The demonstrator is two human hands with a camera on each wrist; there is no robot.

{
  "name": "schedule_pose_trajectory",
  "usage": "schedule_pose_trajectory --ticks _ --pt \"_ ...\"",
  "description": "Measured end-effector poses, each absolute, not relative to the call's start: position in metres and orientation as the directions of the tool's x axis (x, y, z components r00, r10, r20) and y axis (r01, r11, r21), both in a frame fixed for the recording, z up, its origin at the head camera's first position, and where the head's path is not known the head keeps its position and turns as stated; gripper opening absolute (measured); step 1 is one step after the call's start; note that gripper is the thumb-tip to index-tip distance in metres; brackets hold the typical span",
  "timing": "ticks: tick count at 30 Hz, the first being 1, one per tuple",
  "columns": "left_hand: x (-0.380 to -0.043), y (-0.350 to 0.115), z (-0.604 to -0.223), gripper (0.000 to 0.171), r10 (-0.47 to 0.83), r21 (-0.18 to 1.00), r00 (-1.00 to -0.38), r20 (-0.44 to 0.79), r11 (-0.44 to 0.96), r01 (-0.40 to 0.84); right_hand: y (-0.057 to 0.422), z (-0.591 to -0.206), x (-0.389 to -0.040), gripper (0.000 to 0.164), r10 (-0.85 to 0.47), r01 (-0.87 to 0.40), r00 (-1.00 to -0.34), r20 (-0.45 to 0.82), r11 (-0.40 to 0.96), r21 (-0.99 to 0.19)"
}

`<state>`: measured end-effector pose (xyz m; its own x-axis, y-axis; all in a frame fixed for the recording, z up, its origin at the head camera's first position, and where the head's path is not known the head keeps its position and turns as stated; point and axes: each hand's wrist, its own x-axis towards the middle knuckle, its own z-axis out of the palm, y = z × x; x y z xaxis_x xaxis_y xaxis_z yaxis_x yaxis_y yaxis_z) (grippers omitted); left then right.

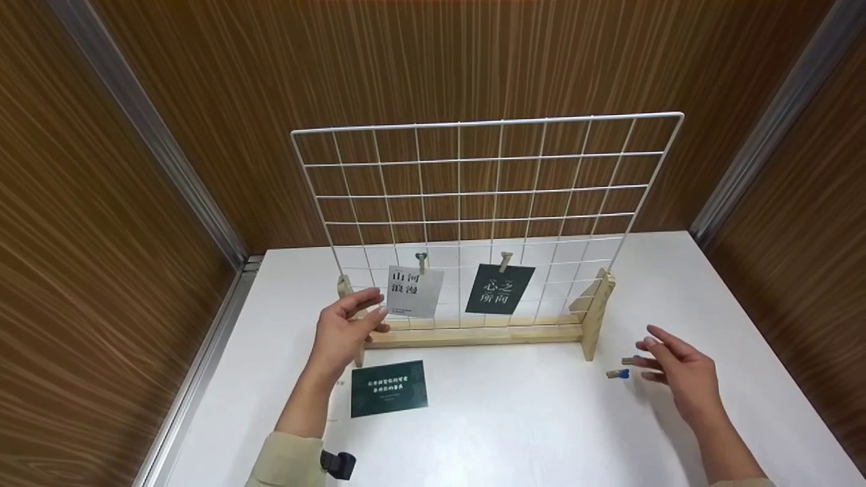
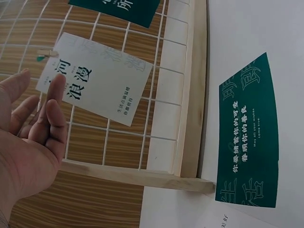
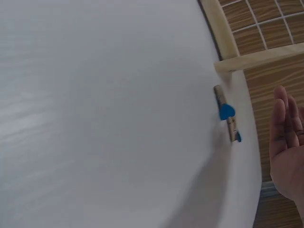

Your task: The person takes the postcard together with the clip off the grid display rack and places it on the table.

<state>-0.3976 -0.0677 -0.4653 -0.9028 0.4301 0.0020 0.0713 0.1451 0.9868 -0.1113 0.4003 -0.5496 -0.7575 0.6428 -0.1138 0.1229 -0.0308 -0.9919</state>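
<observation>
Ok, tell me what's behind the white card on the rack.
The rack is behind the white card. Through the gaps around it you see the white table and, from the left wrist, the brown wall. Whatever lies directly behind the card is covered.

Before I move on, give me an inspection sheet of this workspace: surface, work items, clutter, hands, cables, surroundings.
Surface: white table, with glare and shadows.
Work items: wire grid upright in a wooden stand; white card and dark card each clipped to it; green card flat on the table, another pale card beside it, partly seen; two blue-ended clips loose at the right.
Clutter: nothing seen.
Left hand: beside the clipped white card, contact unclear.
Right hand: near the loose clips, holding nothing visible.
Cables: nothing seen.
Surroundings: wood-grain panels, metal corner strips.
</observation>
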Motion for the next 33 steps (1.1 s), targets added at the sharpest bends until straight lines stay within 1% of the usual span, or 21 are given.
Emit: schedule_pose_trajectory --ticks 4,8,15,20,23,29,33 --pt "-0.399 -0.067 -0.463 0.041 0.438 0.983 -0.899 0.015 0.159 0.094 0.389 -0.524 -0.120 0.048 0.597 0.053 -0.803 0.002 0.074 -0.996" --pt "-0.400 -0.068 -0.461 0.042 0.441 0.982 -0.897 0.018 0.159 0.097 0.376 -0.500 -0.129 0.046 0.544 0.015 -0.835 0.085 0.177 -0.984" --pt "-0.404 -0.068 -0.457 0.042 0.438 0.979 -0.899 0.025 0.171 0.111 0.351 -0.461 -0.146 0.047 0.443 -0.031 -0.876 0.190 0.341 -0.939" --pt "-0.406 -0.069 -0.451 0.042 0.450 0.972 -0.892 0.043 0.186 0.141 0.329 -0.438 -0.161 0.039 0.374 -0.085 -0.889 0.262 0.429 -0.899" --pt "-0.408 -0.068 -0.449 0.042 0.460 0.970 -0.886 0.051 0.190 0.155 0.316 -0.426 -0.171 0.037 0.329 -0.110 -0.901 0.282 0.457 -0.883" --pt "-0.412 -0.065 -0.448 0.043 0.472 0.969 -0.880 0.040 0.198 0.150 0.296 -0.408 -0.191 0.041 0.254 -0.103 -0.932 0.260 0.500 -0.860" --pt "-0.413 -0.064 -0.448 0.043 0.476 0.968 -0.879 0.038 0.201 0.151 0.284 -0.398 -0.205 0.042 0.220 -0.114 -0.940 0.262 0.520 -0.847"
